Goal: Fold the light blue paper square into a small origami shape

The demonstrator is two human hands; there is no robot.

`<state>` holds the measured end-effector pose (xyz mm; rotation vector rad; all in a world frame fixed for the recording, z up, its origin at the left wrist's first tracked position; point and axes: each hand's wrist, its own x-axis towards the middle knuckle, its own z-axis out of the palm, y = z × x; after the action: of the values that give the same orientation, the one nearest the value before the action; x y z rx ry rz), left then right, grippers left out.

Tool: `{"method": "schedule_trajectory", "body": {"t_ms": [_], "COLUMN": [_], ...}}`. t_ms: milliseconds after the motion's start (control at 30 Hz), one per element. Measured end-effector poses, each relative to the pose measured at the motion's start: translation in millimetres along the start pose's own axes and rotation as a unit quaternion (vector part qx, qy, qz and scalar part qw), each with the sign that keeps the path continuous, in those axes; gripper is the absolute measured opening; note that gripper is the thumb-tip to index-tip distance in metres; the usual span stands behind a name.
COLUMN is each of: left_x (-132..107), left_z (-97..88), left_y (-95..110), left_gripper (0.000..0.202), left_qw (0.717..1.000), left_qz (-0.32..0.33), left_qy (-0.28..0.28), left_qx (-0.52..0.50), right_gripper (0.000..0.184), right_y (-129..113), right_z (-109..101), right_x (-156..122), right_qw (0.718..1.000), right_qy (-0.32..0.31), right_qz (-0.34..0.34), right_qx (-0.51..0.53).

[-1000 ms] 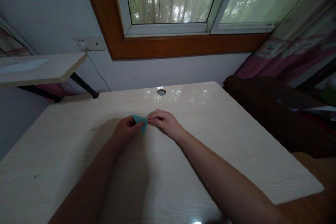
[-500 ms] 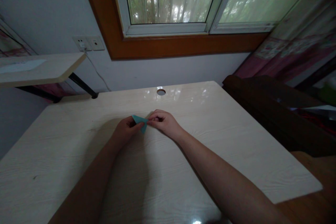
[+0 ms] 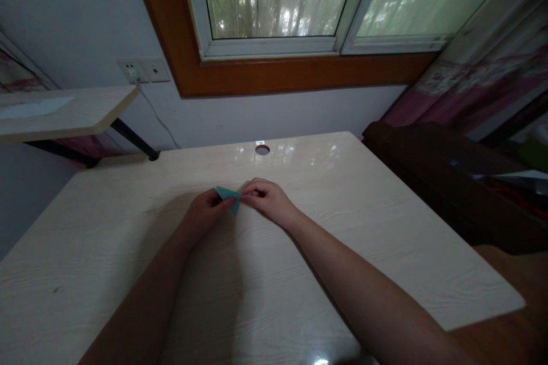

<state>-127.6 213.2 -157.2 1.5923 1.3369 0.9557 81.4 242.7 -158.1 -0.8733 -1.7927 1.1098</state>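
Observation:
A small piece of folded teal paper [image 3: 228,194] is held between my two hands, over the middle of a pale wood-grain table [image 3: 282,285]. My left hand [image 3: 206,210] is closed on its left part, the thumb lying across the front. At the right end of the paper, the thumb and fingertips of my right hand [image 3: 266,198] pinch its tip. One pointed flap hangs down below my left thumb. My fingers cover part of the folds.
Behind my hands the table has a round cable hole [image 3: 262,150]. A raised shelf [image 3: 85,120] on black legs stands at the left, with a white sheet on it. A window [image 3: 278,0], a wall socket [image 3: 143,71] and dark furniture [image 3: 428,182] surround the table.
The lower flap of the paper has shifted slightly up and to the right. Both hands have kept their places and their hold.

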Motion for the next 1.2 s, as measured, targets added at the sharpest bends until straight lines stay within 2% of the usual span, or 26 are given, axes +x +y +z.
{"method": "schedule_trajectory", "body": {"t_ms": [500,867,1067,1200], "left_x": [-1,1,0,0], "left_z": [1.3,2.2,1.2,0.5], "left_y": [1,1,8,12], "left_gripper": [0.035,0.033,0.030,0.027], "left_qw": [1.000,1.000,1.000,0.999], "left_qz": [-0.006,0.004,-0.002,-0.002], "left_qy": [0.005,-0.008,0.019,0.037], "left_qx": [-0.001,-0.018,0.009,-0.010], "right_gripper": [0.022,0.020,0.019,0.018], "right_y": [0,3,2,1], "right_z": [-1,1,1,1], "right_x": [0,0,-1,-1], "right_qw": [1.000,1.000,1.000,1.000], "right_qy": [0.003,-0.002,-0.010,-0.014], "right_qz": [0.029,0.016,0.020,0.024], "right_qx": [0.003,-0.001,-0.016,-0.014]}}
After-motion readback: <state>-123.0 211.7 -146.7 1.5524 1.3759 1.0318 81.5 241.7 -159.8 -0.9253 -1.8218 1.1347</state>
